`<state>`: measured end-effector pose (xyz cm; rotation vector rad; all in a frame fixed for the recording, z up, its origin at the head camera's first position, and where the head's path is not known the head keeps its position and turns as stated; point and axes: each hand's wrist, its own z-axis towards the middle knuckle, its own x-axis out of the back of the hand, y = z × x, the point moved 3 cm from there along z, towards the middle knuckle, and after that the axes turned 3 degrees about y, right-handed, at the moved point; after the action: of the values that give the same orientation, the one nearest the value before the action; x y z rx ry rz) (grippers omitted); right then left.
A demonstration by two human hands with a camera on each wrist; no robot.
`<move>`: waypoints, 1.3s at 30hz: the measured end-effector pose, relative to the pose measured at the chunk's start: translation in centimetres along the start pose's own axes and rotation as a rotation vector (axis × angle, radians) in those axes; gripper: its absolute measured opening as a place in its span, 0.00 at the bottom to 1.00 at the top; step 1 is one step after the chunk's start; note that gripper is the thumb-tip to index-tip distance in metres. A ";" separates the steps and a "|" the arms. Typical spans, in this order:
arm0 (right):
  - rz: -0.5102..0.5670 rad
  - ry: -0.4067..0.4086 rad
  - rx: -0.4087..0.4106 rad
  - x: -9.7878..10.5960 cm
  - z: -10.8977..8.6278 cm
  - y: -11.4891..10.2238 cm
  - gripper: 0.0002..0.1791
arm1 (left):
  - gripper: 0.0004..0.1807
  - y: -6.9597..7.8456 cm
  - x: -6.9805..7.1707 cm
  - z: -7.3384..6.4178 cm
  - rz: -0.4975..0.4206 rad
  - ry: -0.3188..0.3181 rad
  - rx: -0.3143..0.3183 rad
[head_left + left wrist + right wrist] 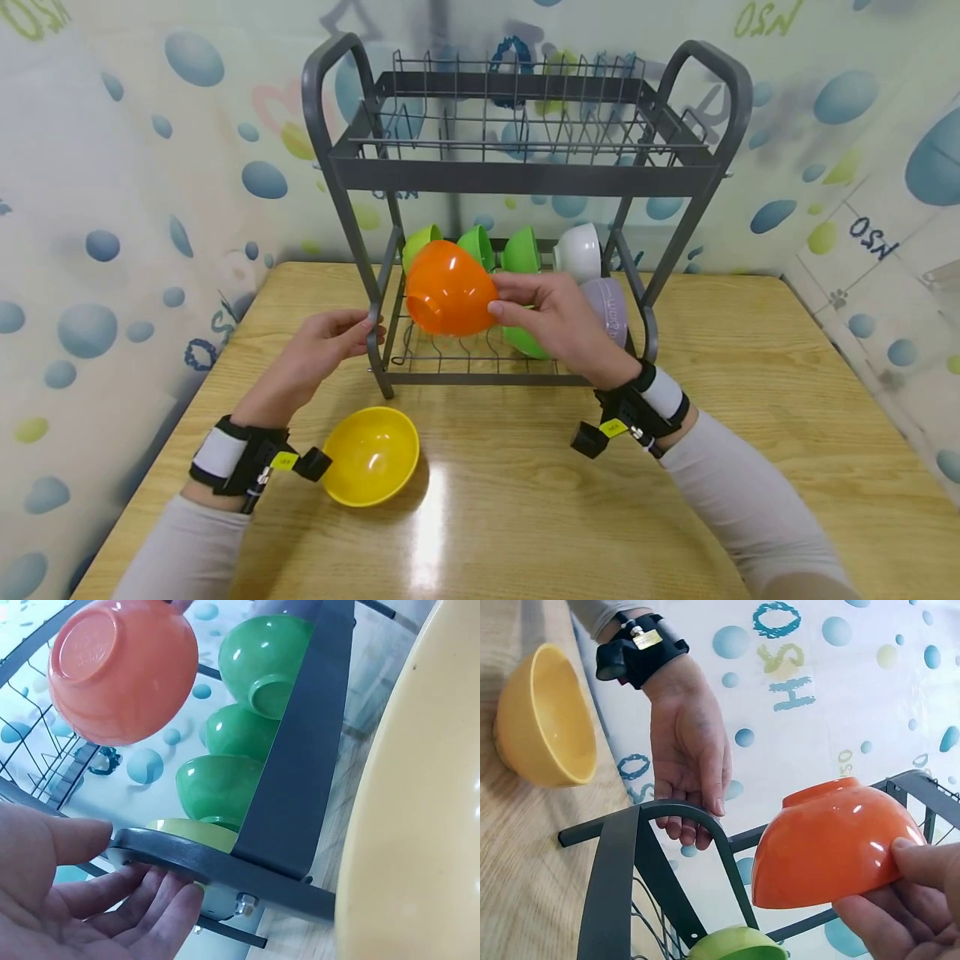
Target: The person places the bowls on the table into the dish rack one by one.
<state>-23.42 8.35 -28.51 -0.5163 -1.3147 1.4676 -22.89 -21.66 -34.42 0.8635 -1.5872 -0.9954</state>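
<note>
My right hand pinches an orange bowl by its rim, thumb outside. The bowl is tilted, its foot toward the head camera, and it hangs in front of the lower tier of a grey two-tier dish rack. At the rack's left side, my left hand holds the lower side bar, with the thumb on one side and the fingers behind it; the left wrist view shows these fingers around the bar. A yellow bowl stands upright on the table, close to the left wrist.
Along the back of the lower tier stand a yellow-green bowl, green bowls and a white bowl. In front of them are a purple bowl and another green bowl, partly behind my right hand. A patterned wall covering surrounds the wooden table.
</note>
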 end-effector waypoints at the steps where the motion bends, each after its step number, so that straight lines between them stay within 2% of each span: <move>1: 0.028 -0.001 -0.023 0.0 0.1 0.1 0.22 | 0.31 0.0 -0.1 0.1 -0.009 -0.008 -0.001; 9: 0.216 -0.009 -0.172 -0.2 0.9 1.5 0.22 | 0.26 -0.4 -0.2 0.4 -0.001 -0.017 -0.005; 13: 0.265 -0.014 -0.224 -0.3 1.0 2.1 0.22 | 0.26 -0.5 -0.1 0.5 -0.003 -0.017 -0.005; 25: 0.236 0.092 -0.351 -0.8 1.4 3.2 0.21 | 0.23 -0.4 0.2 0.5 0.004 -0.044 0.006; 39: 0.112 0.150 -0.383 -1.0 1.3 3.6 0.22 | 0.25 -0.2 0.1 0.6 -0.010 -0.052 -0.002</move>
<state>-25.65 7.38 -31.69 -0.9440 -1.4705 1.2403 -23.45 -21.76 -34.67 0.8512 -1.6266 -1.0343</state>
